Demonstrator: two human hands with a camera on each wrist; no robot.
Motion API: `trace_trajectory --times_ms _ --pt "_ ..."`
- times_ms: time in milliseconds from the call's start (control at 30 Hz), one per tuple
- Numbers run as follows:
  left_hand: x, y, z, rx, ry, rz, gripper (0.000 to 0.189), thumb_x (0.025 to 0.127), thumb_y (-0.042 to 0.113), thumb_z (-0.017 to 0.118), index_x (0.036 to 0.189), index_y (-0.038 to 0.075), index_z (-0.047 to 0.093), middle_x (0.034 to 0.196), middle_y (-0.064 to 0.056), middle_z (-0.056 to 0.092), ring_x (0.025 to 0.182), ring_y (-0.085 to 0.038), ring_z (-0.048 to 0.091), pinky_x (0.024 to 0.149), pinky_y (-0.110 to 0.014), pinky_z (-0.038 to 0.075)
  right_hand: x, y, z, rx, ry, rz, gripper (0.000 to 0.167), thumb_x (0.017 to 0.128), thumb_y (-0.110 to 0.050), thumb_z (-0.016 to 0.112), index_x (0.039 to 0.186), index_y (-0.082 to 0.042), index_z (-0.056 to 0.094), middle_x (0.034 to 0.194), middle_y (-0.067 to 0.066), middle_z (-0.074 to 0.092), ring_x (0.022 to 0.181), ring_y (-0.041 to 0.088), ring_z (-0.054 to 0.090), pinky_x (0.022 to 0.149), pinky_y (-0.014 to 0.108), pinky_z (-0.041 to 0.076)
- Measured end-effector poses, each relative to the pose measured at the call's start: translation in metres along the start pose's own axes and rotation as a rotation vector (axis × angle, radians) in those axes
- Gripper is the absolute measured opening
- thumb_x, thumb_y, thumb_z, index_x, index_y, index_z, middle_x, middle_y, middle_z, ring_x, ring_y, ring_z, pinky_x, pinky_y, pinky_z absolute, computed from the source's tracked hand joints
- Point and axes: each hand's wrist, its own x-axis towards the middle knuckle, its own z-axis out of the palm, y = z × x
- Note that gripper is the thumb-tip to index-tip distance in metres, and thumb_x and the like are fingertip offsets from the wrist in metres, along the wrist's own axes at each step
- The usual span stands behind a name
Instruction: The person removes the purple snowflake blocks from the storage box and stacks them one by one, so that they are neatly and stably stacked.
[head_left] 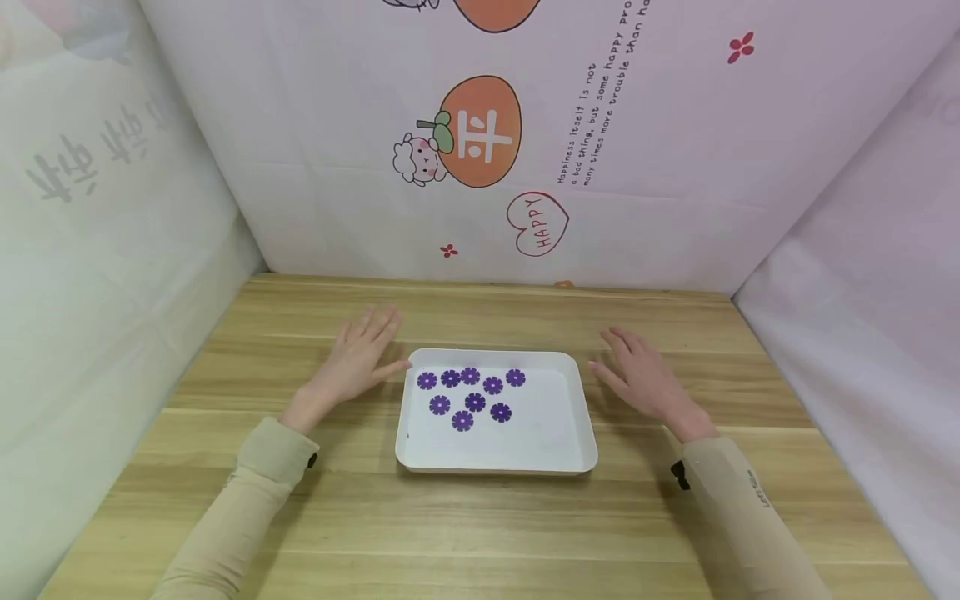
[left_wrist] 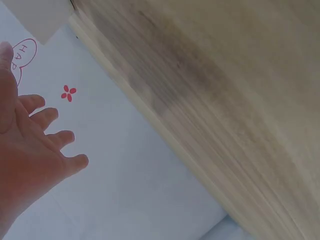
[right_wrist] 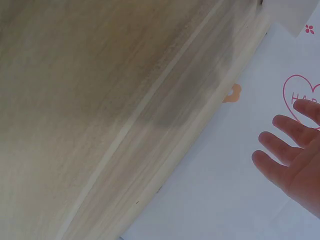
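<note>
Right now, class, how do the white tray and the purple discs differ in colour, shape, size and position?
The white tray is pale, while the purple discs are dark.
The white tray is a rounded rectangle with raised walls; the purple discs are round with notched edges.
The white tray is far larger than any of the purple discs.
The white tray rests on the wooden table; the purple discs lie inside the tray.
Both are between the left hand and right hand.
</note>
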Motion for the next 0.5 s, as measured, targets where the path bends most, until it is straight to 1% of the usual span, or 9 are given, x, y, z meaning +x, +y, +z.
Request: trace_trajectory --times_ms 200,367,500 --pt "0.0 0.006 0.005 -0.005 0.007 0.035 0.087 0.096 0.054 0.055 0.158 0.006 0.018 0.167 -0.012 0.012 0.154 -0.042 0.01 0.123 -0.067 0.006 0.002 -0.006 0.001 0.089 0.049 -0.024 0.066 0.102 -0.044 0.051 0.148 0.002 0.038 0.153 0.026 0.038 0.142 0.046 0.035 0.115 0.064 0.033" --pt "0.001 0.009 0.01 -0.006 0.016 0.071 0.085 0.097 0.051 0.056 0.157 0.003 0.02 0.166 -0.016 0.017 0.153 -0.043 0.017 0.123 -0.066 0.013 0.003 -0.012 0.002 0.16 0.091 -0.07 0.057 0.101 -0.033 0.056 0.143 0.004 0.044 0.147 0.026 0.045 0.137 0.044 0.041 0.113 0.062 0.037" --pt "0.001 0.012 0.011 -0.003 0.005 0.085 0.086 0.097 0.051 0.056 0.157 0.003 0.019 0.165 -0.018 0.02 0.152 -0.043 0.018 0.123 -0.065 0.015 0.004 -0.015 0.004 0.198 0.114 -0.101 0.052 0.1 -0.025 0.06 0.14 0.006 0.046 0.144 0.026 0.048 0.134 0.043 0.044 0.11 0.061 0.04"
